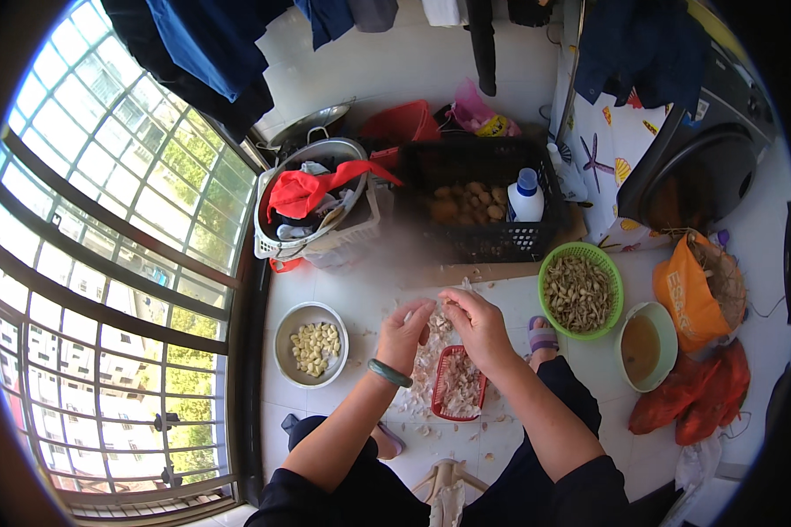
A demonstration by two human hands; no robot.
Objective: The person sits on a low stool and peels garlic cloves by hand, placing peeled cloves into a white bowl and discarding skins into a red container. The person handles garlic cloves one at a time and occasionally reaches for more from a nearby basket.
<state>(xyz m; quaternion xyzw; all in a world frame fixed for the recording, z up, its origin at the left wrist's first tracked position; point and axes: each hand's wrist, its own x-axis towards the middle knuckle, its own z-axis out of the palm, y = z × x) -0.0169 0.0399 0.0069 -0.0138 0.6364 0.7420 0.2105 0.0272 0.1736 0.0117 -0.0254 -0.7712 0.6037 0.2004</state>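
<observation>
My left hand [405, 332], with a green bangle on its wrist, is raised over the floor, fingers curled and fingertips close to the right hand. My right hand [474, 323] has its thumb and fingers brought together; whether a small piece is pinched between them is too small to tell. Below both hands lie scattered garlic skins [422, 385]. A red plastic basket [438, 385] with garlic cloves and loose skins in it stands under my right forearm. To the left, a metal bowl [315, 312] holds several peeled garlic cloves [313, 349].
At right stand a green plastic basket [615, 283] of small dry-stemmed bulbs, a pale bucket [669, 346] of brownish liquid, an orange bag [675, 296] and red plastic bags [705, 395]. A black crate [455, 240] and a laundry-filled metal basin [356, 214] stand ahead. Barred windows [125, 283] line the left.
</observation>
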